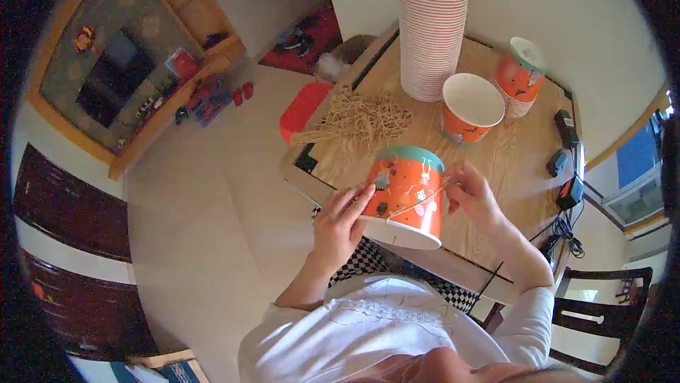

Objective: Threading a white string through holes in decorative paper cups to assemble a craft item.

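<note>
An orange paper bucket (401, 185) with a teal band and printed figures is held over the table's near edge, its white rim toward me. My left hand (341, 221) grips its left side, fingers lying on the printed wall. A thin tan paper cord (416, 206) runs slantwise across the bucket from near the rim. My right hand (471, 195) pinches the cord's upper end at the bucket's right side. Whether that end is fixed to the wall cannot be made out. Beyond the bucket lies a loose pile of similar tan cords (365, 119).
A tall stack of nested buckets (431, 43) stands at the back of the wooden table (496, 170). One upright bucket (473, 103) and a shorter inverted stack (520, 75) are beside it. Black adapters (567, 192) and cables line the right edge. A dark chair (602, 316) stands at right.
</note>
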A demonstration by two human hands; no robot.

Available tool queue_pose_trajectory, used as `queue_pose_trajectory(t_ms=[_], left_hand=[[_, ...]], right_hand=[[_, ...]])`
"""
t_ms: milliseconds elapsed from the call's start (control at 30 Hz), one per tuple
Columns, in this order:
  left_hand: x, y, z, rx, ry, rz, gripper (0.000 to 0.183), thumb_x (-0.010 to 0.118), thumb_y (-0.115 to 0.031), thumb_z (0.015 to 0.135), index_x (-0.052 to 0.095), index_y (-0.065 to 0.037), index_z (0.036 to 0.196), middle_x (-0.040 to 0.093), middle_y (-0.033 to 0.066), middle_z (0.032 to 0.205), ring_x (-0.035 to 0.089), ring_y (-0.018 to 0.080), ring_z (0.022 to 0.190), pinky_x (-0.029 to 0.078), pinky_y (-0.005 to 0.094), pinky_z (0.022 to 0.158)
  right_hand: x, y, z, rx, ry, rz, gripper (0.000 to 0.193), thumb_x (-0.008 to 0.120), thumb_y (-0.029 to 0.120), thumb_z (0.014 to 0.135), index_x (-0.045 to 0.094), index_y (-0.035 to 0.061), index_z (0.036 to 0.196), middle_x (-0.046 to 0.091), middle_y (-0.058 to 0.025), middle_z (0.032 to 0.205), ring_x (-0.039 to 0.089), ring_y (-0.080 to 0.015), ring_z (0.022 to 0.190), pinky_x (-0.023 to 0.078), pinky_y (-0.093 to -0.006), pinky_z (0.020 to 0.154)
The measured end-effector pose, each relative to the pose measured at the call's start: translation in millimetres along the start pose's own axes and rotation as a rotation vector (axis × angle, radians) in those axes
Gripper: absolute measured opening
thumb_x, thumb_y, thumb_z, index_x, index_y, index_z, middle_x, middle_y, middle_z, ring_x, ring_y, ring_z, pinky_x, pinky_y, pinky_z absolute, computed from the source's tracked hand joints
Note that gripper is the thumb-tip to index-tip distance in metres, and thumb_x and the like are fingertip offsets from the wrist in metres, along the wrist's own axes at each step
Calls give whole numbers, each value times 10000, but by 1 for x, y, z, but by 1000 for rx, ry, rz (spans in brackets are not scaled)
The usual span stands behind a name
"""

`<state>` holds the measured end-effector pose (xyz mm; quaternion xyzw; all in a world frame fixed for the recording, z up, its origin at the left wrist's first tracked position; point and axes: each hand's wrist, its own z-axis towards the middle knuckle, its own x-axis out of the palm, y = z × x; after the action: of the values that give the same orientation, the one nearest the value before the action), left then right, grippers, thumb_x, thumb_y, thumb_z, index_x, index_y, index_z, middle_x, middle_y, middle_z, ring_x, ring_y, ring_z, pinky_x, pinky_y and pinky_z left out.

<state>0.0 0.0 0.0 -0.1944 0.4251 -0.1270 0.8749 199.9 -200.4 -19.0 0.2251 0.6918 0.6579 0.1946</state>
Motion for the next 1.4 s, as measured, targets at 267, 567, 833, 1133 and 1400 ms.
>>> queue_pose_trajectory(t_ms=[267,567,833,1133,1400], left_hand=[[1,-8,0,73,-17,28,571,624,14,665,566,-101,1221,573,89,1144,559,269,993,487,366,846],[7,-4,5,167,46,73,593,630,-2,634,564,-90,1217,562,80,1160,543,268,1017,486,367,862],[8,-1,3,194,38,-3,567,629,-15,642,579,-88,1202,547,84,1214,533,282,1034,475,374,889],[12,8,3,204,-26,-72,503,609,-2,683,598,-84,1179,555,88,1221,538,281,1044,475,378,879],[16,9,3,211,-52,-109,458,600,11,702,612,-72,1152,562,104,1210,542,294,1054,467,388,888]], right_hand=[[3,15,6,-178,-47,-97,104,492,19,896,523,28,995,568,-31,828,554,-83,635,498,-238,554],[26,49,-4,-224,357,-340,77,688,29,780,645,13,841,624,-50,832,603,-91,773,503,-235,656],[21,41,-1,-63,170,-249,36,658,17,796,646,6,828,608,-43,808,593,-96,744,487,-240,628],[-4,42,9,-259,-24,-552,116,635,-41,762,580,30,836,567,-75,1028,582,-162,935,500,-258,699],[-14,32,12,-87,138,-571,305,642,-24,757,537,69,1028,554,-31,1053,595,-112,790,510,-267,663]])
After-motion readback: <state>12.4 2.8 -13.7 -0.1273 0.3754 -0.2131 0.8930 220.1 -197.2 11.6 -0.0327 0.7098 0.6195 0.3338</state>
